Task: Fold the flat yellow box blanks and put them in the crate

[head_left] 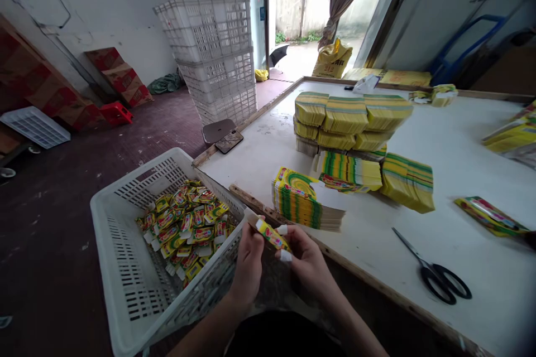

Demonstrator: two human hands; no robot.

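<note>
Between my two hands, in front of the table edge, is a small yellow printed carton point(271, 234) with a white flap standing out at its left end. My left hand point(250, 256) grips that flap end with its fingers closed. My right hand point(305, 256) pinches the other end; white tape wraps its thumb and a fingertip. Just beyond my hands, a stack of flat yellow and green cartons point(299, 198) sits on the table. To the left of my left hand stands a white plastic basket point(138, 295) with many small folded cartons point(188, 228) inside.
The white table point(372, 251) bears bundled flat cartons point(347, 117), black-handled scissors point(435, 276) and a phone point(229, 141) near its left edge. A brown stool point(218, 129) and stacked white crates point(218, 56) stand beyond the basket. Another flat carton point(489, 216) lies at the right.
</note>
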